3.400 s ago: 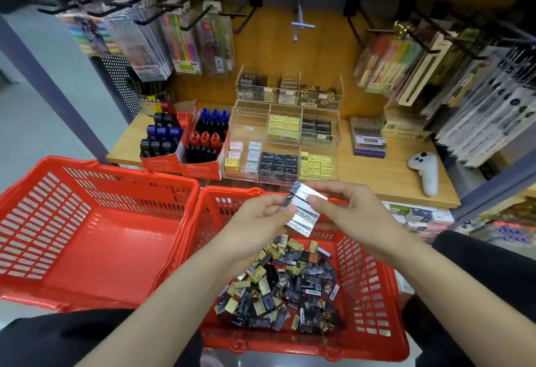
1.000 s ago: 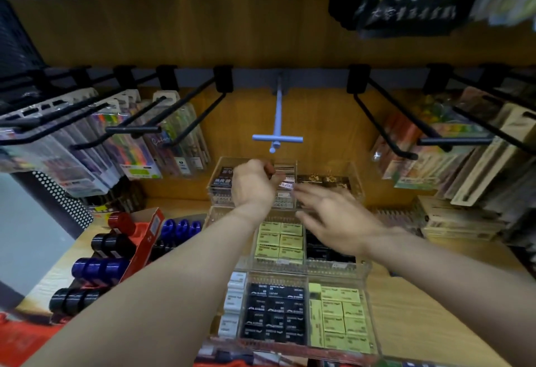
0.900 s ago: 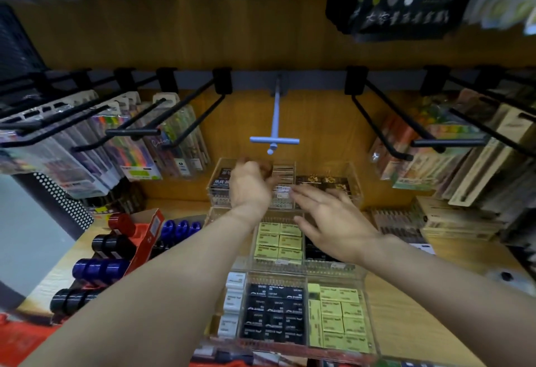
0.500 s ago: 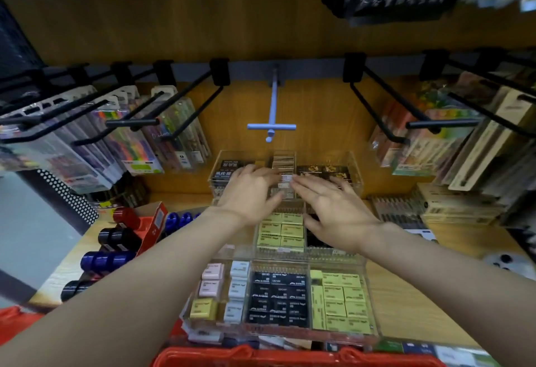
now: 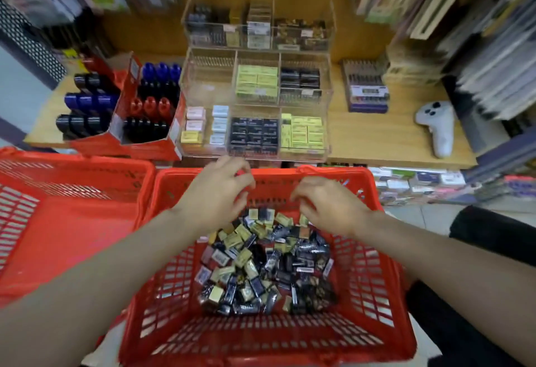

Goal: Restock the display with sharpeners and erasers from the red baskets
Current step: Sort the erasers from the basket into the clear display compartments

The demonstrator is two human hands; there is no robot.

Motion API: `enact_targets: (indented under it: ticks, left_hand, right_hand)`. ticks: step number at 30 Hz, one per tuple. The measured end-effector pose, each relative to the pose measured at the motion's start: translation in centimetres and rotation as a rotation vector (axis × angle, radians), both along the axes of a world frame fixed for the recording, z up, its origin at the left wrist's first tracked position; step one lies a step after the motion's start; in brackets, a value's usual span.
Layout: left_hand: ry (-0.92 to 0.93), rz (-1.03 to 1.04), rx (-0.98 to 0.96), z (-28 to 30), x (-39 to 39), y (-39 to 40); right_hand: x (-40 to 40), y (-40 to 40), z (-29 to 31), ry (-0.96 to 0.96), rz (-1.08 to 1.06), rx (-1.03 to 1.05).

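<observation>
Erasers [image 5: 261, 262] in R basket [image 5: 374, 302] | both hands just above: L [image 5: 216, 192], R [image 5: 330, 207]

Both hands [image 5: 272, 201] hover over the red basket [image 5: 374, 302].

- The left hand [image 5: 216, 192] and right hand [image 5: 327, 207] are bare, with no gloves, rings or watch showing.
- Both forearms are uncovered; no sleeve reaches them.
- Black clothing [image 5: 493, 236] shows at the right edge, below the right arm.
</observation>
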State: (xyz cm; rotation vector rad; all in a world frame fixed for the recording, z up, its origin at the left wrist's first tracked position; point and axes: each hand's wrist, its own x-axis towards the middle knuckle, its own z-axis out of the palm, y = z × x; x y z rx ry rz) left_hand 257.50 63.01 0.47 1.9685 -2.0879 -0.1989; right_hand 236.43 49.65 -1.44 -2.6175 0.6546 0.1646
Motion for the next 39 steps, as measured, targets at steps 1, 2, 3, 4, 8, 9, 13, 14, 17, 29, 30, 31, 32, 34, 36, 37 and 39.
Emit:
enact_targets:
  ticks: [1,2,3,4,8,9,13,14,17,29,30,31,32,34,36,37,39]
  left_hand:
    - [0.013,0.003,0.085,-1.7,-0.7,0.9]
    - [0.02,0.011,0.182,-3.3,-1.2,1.6]
    - [0.025,0.027,0.285,-5.0,-1.6,2.1]
    - [0.028,0.054,0.392,-6.6,-1.9,2.5]
    - [0.039,0.126,0.645,-11.7,-2.7,1.8]
    - [0.055,0.131,0.667,-12.7,-2.9,1.3]
    - [0.162,0.128,0.695,-15.9,-4.0,-0.9]
    - [0.19,0.133,0.683,-16.7,-4.5,-1.4]
    - [0.291,0.184,0.638,-18.4,-6.3,-2.6]
    - [0.624,0.501,0.493,-20.5,-7.9,-2.3]
    - [0.786,0.594,0.514,-20.1,-7.8,-2.2]
    - [0.942,0.684,0.545,-19.6,-7.6,-2.1]
    - [1.063,0.759,0.57,-19.1,-7.5,-1.8]
    - [1.093,0.811,0.583,-18.3,-7.1,-1.2]
    - [0.853,0.773,0.575,-18.0,-6.8,-0.5]
    - [0.741,0.751,0.564,-17.6,-6.8,-0.2]
    - [0.728,0.75,0.513,-16.8,-7.3,0.1]
  right_hand:
    - [-0.8,0.6,-1.8,0.092,-0.044,0.061]
    - [-1.5,1.0,-3.5,0.172,-0.099,0.119]
    - [-2.1,1.3,-5.0,0.238,-0.156,0.168]
    - [-2.5,1.4,-6.3,0.289,-0.203,0.203]
    - [-3.3,1.0,-10.6,0.426,-0.322,0.255]
    - [-3.3,0.7,-11.4,0.444,-0.35,0.256]
    - [-3.1,0.0,-14.0,0.492,-0.444,0.257]
    - [-3.0,0.0,-14.6,0.503,-0.467,0.263]
    - [-2.9,0.0,-16.2,0.499,-0.535,0.282]
    - [-1.9,0.5,-17.9,0.314,-0.701,0.277]
    - [-2.0,0.7,-17.5,0.271,-0.747,0.31]
    - [-2.1,0.8,-17.1,0.237,-0.791,0.351]
    - [-2.2,0.9,-16.7,0.214,-0.836,0.397]
    - [-2.6,1.3,-15.8,0.163,-0.904,0.494]
    - [-3.0,1.9,-15.0,0.103,-0.948,0.568]
    - [-3.3,2.3,-14.7,0.059,-0.965,0.603]
    - [-3.3,3.3,-13.9,-0.089,-1.067,0.763]
